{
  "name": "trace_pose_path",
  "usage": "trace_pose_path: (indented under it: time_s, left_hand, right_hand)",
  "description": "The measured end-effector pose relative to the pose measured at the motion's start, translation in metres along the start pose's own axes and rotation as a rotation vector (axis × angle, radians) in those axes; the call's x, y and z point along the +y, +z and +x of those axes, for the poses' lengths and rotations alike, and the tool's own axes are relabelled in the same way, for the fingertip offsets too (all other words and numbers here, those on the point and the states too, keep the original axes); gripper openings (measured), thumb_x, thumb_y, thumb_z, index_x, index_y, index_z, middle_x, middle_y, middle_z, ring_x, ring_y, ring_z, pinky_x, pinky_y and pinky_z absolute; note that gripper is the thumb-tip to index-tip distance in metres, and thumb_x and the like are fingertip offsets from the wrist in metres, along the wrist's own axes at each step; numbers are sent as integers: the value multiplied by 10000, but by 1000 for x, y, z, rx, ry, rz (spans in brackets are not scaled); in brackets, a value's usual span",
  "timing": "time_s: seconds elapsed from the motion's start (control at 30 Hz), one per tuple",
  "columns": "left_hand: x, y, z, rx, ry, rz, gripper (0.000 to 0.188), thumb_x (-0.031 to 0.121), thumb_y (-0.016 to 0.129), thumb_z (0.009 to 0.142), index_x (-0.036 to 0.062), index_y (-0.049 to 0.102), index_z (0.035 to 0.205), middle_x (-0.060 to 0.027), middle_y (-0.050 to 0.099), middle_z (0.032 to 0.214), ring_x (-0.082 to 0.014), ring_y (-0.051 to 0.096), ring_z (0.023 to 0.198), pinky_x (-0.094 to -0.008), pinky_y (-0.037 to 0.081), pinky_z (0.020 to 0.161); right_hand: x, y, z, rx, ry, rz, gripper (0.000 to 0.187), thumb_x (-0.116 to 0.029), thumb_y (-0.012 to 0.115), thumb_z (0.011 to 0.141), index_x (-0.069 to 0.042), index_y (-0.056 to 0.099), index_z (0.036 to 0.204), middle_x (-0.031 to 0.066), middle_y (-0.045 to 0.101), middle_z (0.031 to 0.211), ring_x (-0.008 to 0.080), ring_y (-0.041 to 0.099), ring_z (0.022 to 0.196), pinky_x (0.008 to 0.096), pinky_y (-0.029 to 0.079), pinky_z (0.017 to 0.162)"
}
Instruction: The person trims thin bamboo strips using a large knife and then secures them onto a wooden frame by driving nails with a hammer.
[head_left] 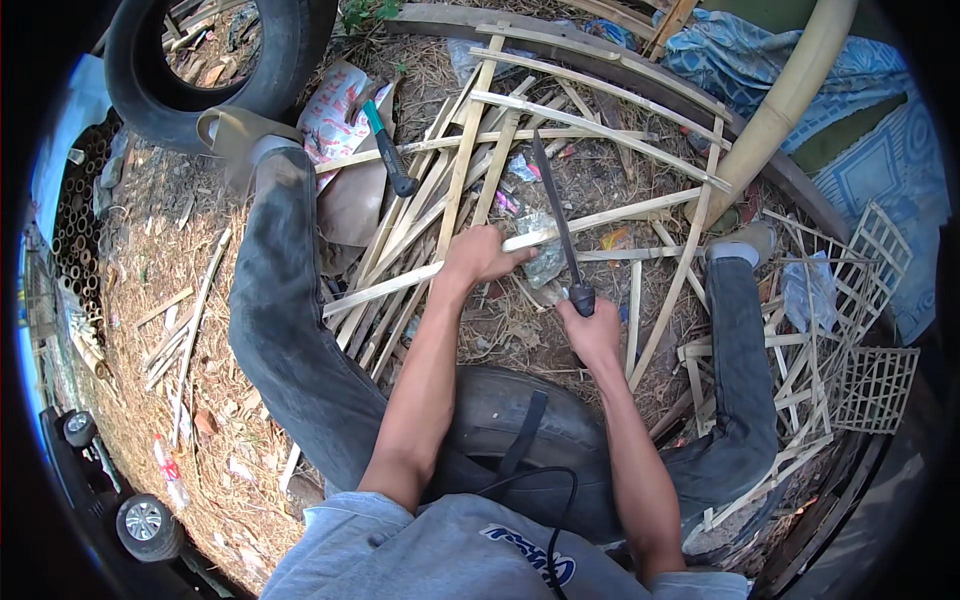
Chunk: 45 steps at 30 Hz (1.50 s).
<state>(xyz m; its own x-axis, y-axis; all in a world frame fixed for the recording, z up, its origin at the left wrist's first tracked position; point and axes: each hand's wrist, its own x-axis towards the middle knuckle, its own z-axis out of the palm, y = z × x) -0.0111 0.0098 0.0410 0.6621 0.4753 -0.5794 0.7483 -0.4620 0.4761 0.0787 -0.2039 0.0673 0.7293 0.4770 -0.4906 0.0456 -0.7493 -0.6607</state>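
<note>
My left hand [480,254] is closed around a long pale bamboo strip [625,212], which slants up to the right across the middle of the view. In my right hand [592,332] is the dark handle of a long, narrow-bladed knife [555,200]. Its blade points away from me and crosses the strip just right of my left hand; whether the two touch I cannot tell. Beneath and beyond both hands lie several more split strips [466,160], crossing one another on the ground.
I sit on a tire [520,410], legs spread. Another tire [130,95] is at far left. A green-and-black handled tool [388,150] lies by a printed bag [335,115]. A thick bamboo pole [800,95] leans at far right, near blue cloth [860,190] and slatted lattice pieces [875,390].
</note>
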Motion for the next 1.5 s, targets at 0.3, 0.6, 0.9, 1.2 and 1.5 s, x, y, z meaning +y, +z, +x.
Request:
trace_pose_path:
  time_s: [0.3,0.6,0.9,1.2,1.5]
  left_hand:
    - [-4,13,0,100,43,-63,729,706,586,853,-3,744,913,-260,708,827,-416,703,875,-490,541,836]
    - [-12,0,5,-37,73,29,564,624,659,852,93,753,1016,-189,738,907,-358,716,910,-462,538,829]
    - [-5,24,18,513,-53,52,477,343,507,925,2,736,683,-242,663,645,-408,684,579,-466,578,596]
    - [-5,24,15,617,17,42,481,319,530,909,4,688,581,-232,626,579,-385,648,507,-433,554,543]
    - [-18,18,13,556,-72,26,527,380,522,926,-26,702,643,-260,616,597,-413,659,569,-462,555,612]
  right_hand:
    - [-1,15,28,-462,363,517,257,-260,757,888,-44,623,855,11,583,613,98,520,486,261,408,465]
    - [7,33,35,-276,252,369,322,-248,745,913,-69,531,752,-18,477,554,85,416,413,274,336,403]
    - [2,33,35,-201,276,259,301,-201,740,853,-25,607,649,37,563,542,129,522,449,331,402,454]
    - [6,36,29,61,59,124,333,-241,686,829,26,632,639,72,589,541,151,542,469,357,427,502]
    - [-19,16,30,-118,76,190,203,-122,672,823,-34,587,660,19,516,515,114,480,408,302,354,401]
